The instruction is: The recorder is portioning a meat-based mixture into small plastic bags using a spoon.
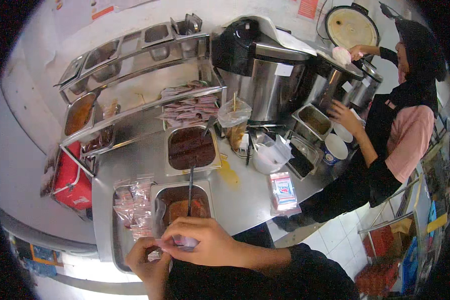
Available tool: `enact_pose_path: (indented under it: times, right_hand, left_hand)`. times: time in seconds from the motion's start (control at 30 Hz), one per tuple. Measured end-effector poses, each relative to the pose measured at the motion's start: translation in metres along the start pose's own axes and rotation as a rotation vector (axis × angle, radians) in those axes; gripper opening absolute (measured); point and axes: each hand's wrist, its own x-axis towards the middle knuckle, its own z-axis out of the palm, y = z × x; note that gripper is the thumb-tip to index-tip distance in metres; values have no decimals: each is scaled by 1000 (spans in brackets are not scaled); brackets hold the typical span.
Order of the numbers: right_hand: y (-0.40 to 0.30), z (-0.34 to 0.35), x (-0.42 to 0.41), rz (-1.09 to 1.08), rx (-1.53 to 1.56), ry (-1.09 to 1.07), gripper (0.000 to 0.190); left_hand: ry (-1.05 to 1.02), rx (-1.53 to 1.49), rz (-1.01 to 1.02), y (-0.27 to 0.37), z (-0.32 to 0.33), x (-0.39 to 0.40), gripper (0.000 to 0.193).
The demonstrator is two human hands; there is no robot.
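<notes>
My left hand (147,258) and my right hand (206,240) meet at the front edge of the table. Between their fingertips they pinch the edge of a small clear plastic bag (187,242), mostly hidden by the right fingers. Just beyond them stands a steel pan (212,198) holding reddish-brown sauce, partly covered by my right hand. A dark utensil handle (190,187) rises from this pan. To its left, small zip bags (135,204) with dark red contents lie in a metal tray (116,247). Farther back is a second pan of dark sauce (191,148).
A packet of plastic bags (284,192) lies near the right table edge. Yellow liquid (229,173) is spilled beside the dark sauce. A plastic jug (272,153) stands farther back. At right, a co-worker (405,123) holds a rice-filled scoop (341,56) over a cooker.
</notes>
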Motion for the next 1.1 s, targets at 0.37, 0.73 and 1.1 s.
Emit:
enact_pose_path:
  times: [0.37,0.73,1.1]
  right_hand:
    - [8,-2,-3,6,-46,26,17]
    - [16,-2,0,-67,131,104,22]
    - [17,-5,3,-36,115,101,18]
  left_hand:
    - [23,53,149,20,16,8,20]
    - [48,66,128,23,25,13,8]
    - [-34,327,213,15,27,16,12]
